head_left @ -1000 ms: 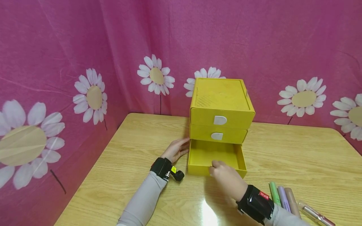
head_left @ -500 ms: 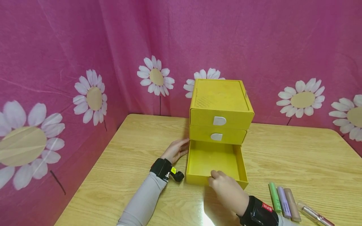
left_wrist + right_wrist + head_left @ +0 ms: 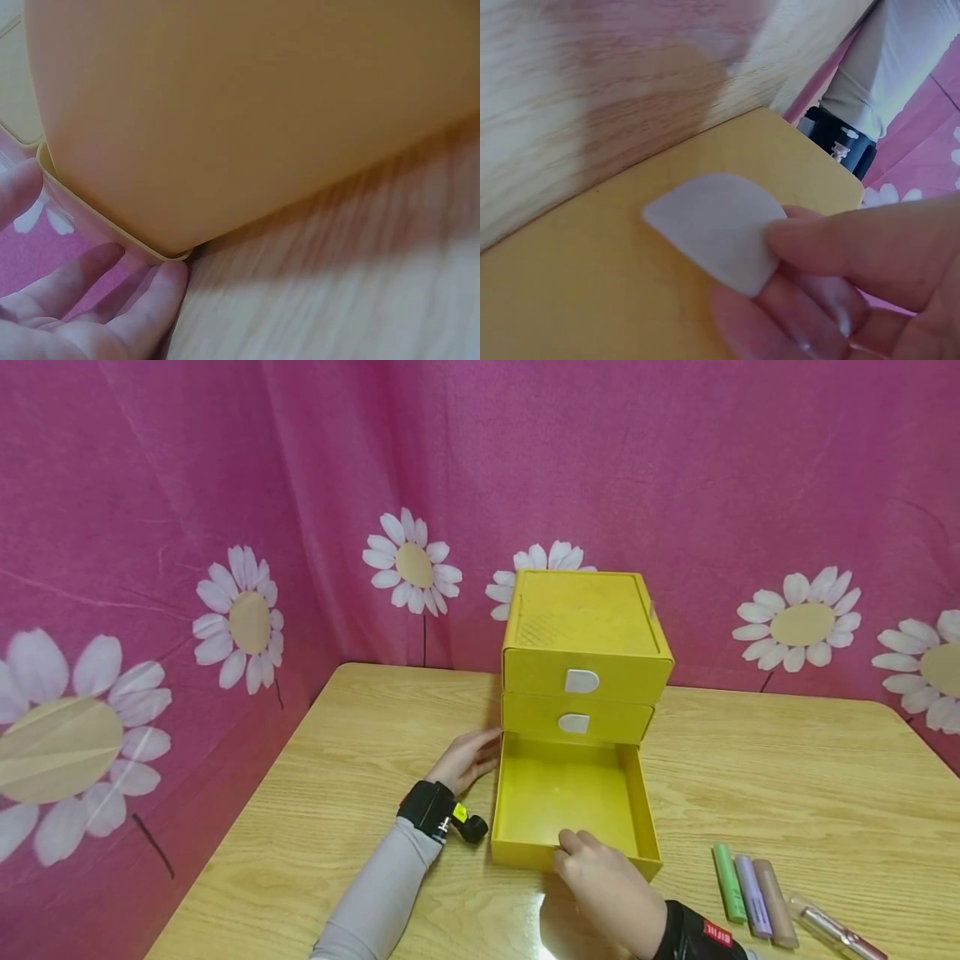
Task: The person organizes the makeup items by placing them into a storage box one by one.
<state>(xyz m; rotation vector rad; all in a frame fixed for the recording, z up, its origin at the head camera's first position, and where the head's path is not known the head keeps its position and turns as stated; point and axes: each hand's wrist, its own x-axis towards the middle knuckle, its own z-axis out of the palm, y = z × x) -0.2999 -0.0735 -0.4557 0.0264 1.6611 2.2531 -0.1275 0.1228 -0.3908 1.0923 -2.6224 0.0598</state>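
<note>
A yellow desktop drawer unit (image 3: 588, 614) stands on the table, its bottom drawer (image 3: 566, 797) pulled far out and nothing visible inside. My right hand (image 3: 611, 889) is at that drawer's front; the right wrist view shows thumb and fingers pinching its white handle (image 3: 716, 229). My left hand (image 3: 467, 758) rests against the unit's left side, fingers fairly straight. In the left wrist view, the fingertips (image 3: 169, 277) touch the casing edge (image 3: 112, 229) beside the drawer's side wall (image 3: 247, 127). The two upper drawers are closed, each with a white handle.
Right of the drawer lie a green marker (image 3: 728, 883), a purple marker (image 3: 753, 896), a brown marker (image 3: 776, 903) and a clear pen with a reddish barrel (image 3: 836, 927). A pink curtain with daisies (image 3: 450, 460) hangs behind and left of the wooden table (image 3: 322, 760).
The bottom drawer has slid further out toward me, with my right hand moving back along with it. My left hand has stayed at the unit's left side.
</note>
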